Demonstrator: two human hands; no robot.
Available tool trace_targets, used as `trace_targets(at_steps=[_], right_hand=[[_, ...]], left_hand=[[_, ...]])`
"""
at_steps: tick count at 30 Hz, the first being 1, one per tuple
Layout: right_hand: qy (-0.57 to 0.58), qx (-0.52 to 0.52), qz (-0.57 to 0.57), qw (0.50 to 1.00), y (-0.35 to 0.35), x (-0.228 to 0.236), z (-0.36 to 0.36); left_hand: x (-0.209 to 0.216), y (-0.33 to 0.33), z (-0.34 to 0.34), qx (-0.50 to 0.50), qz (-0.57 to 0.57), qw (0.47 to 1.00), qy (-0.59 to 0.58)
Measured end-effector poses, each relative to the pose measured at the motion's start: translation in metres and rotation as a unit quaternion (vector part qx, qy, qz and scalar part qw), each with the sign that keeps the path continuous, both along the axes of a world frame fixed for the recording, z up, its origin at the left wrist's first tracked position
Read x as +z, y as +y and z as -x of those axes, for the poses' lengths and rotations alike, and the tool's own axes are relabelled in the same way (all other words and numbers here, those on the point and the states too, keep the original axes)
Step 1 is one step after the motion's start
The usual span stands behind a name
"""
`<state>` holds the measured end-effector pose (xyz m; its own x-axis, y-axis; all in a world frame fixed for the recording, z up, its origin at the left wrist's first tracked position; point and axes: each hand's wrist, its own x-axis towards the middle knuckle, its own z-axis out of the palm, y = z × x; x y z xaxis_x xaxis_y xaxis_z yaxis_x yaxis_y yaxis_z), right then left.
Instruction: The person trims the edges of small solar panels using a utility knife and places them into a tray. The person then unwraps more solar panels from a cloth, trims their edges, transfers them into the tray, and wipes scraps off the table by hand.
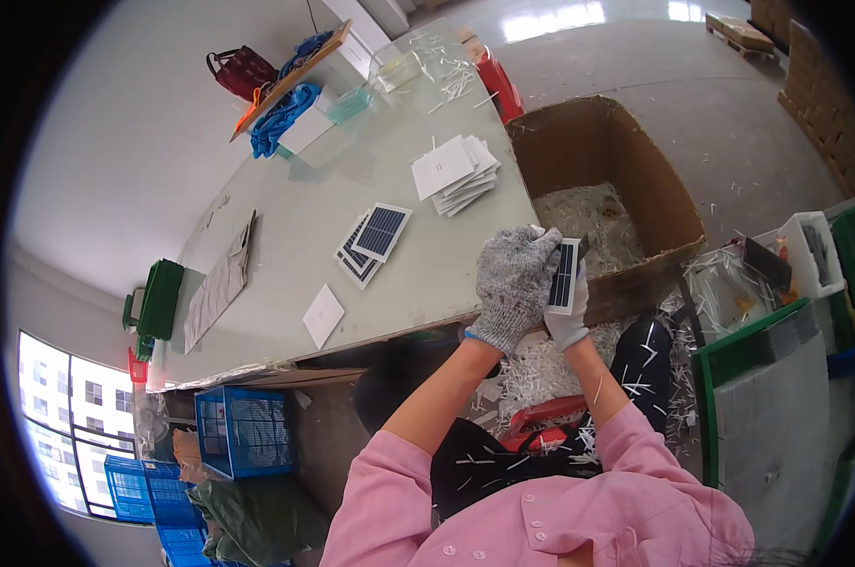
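Observation:
Over the table's right edge, my left hand (514, 283), in a grey knitted glove, is closed on the left side of a small solar panel (564, 276) with dark cells and a white border. My right hand (571, 326), in a white glove, is closed against the panel's right side and lower corner. A short dark piece (583, 247) shows past the panel's upper right corner; its kind and which hand holds it are unclear. On the table (276, 312) lie a few similar panels (382, 232), a stack of white squares (444, 168) and a single white square (324, 316).
A large cardboard box (668, 198) with white scraps inside stands right of the table. Green-rimmed bins (706, 416) are at the right. White strips (531, 373) litter the floor and my legs. Blue crates (227, 430) stand lower left; a wooden shelf (300, 71) is at the back.

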<state>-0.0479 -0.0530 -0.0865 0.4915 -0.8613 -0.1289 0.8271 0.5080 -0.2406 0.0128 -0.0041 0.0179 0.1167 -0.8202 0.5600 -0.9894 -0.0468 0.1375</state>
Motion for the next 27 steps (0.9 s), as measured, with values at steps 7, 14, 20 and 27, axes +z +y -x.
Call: trace_targets(at_steps=[7,14,20,27], right_hand=[[0.053,0.129,0.045,0.989,-0.035,-0.05,-0.001],[0.319,0.108,0.345,0.876,-0.004,-0.024,0.063],[0.296,0.107,0.407,0.857,-0.024,0.006,0.061],[0.351,0.25,0.403,0.807,0.054,-0.021,0.093]], left_hand=[[0.013,-0.004,0.001,-0.025,0.024,0.999,0.026],[-0.016,0.008,0.01,0.061,0.025,0.996,-0.055],[0.003,-0.005,0.002,-0.036,-0.015,0.997,0.059],[-0.002,-0.008,-0.001,0.005,0.006,0.999,0.053]])
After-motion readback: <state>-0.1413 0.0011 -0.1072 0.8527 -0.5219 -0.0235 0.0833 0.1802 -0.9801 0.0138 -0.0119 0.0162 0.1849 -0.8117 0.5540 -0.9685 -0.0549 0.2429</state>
